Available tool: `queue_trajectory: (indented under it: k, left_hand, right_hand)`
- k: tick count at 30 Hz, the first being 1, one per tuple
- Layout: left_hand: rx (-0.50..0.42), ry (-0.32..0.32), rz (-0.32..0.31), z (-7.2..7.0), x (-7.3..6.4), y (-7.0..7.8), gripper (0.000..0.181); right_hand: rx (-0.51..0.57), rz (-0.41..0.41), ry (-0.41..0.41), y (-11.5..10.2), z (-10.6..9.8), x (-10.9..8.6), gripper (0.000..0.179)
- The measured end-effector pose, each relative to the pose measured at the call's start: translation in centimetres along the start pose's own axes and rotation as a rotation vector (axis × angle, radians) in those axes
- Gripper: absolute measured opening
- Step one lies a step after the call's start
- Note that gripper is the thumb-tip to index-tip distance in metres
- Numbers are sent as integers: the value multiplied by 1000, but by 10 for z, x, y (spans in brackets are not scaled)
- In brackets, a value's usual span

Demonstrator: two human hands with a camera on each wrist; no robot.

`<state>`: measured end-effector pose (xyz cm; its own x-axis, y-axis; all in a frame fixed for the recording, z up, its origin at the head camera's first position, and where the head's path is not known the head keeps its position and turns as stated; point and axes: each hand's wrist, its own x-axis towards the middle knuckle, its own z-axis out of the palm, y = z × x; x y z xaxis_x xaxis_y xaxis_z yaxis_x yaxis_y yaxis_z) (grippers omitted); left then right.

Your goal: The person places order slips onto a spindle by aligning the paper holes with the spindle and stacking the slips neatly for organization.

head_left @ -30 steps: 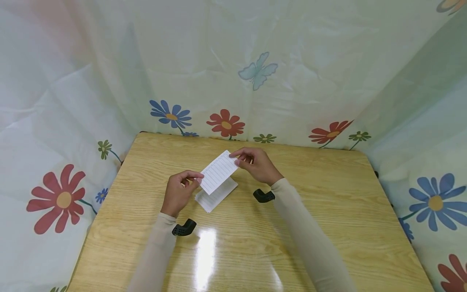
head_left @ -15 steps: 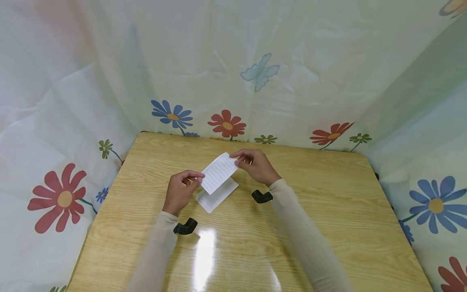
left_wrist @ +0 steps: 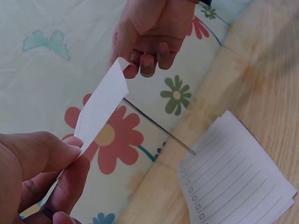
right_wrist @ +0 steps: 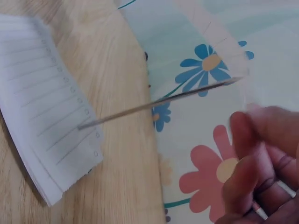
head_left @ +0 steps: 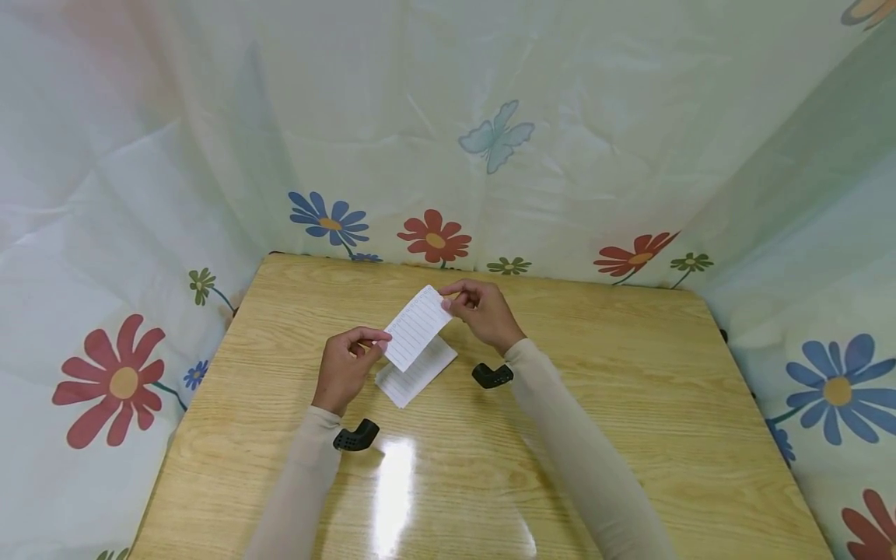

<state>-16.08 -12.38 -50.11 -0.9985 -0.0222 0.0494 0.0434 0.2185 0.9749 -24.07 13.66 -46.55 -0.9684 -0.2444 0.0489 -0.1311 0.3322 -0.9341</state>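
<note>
A lined white paper sheet (head_left: 418,327) is stretched between both hands above the table. My left hand (head_left: 341,369) pinches its near-left end between thumb and fingers. At the opposite end, my right hand (head_left: 486,315) pinches a corner. Below lies a stack of similar lined sheets (head_left: 414,383), with small printed boxes along one edge. A thin metal spike (left_wrist: 159,126) rises from that stack, clear in both wrist views. Its pointed end (right_wrist: 231,81) meets the raised sheet; whether it has pierced the paper I cannot tell.
The wooden table (head_left: 630,404) carries the stack left of its middle. A flower-printed curtain (head_left: 553,194) encloses the back and sides. Bright glare (head_left: 392,498) falls on the table near the front.
My right hand has shifted slightly left and away from me, carrying its end of the sheet. The sheet, bowed half a second ago, looks flatter. My left hand has barely moved.
</note>
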Motion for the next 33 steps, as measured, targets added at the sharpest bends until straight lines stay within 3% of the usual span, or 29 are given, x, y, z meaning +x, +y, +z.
queue_trajectory:
  k: [6,12,18,27,33]
  left_hand:
    - [-3,-4,-5,1,-1,-2,11]
    - [-4,1,24,0,-3,2,9]
    - [2,-1,10,-1,-4,3,11]
    - [-4,2,56,1,1,11,10]
    - [9,-12,50,-1,3,10,10]
  right_hand:
    - [-3,42,15,0,0,-1,21]
    - [19,-11,30,-3,-3,-5,23]
    - [0,-49,26,5,-3,-7,24]
    - [16,-166,35,8,-7,-9,20]
    - [-11,-158,-3,7,-7,-6,19]
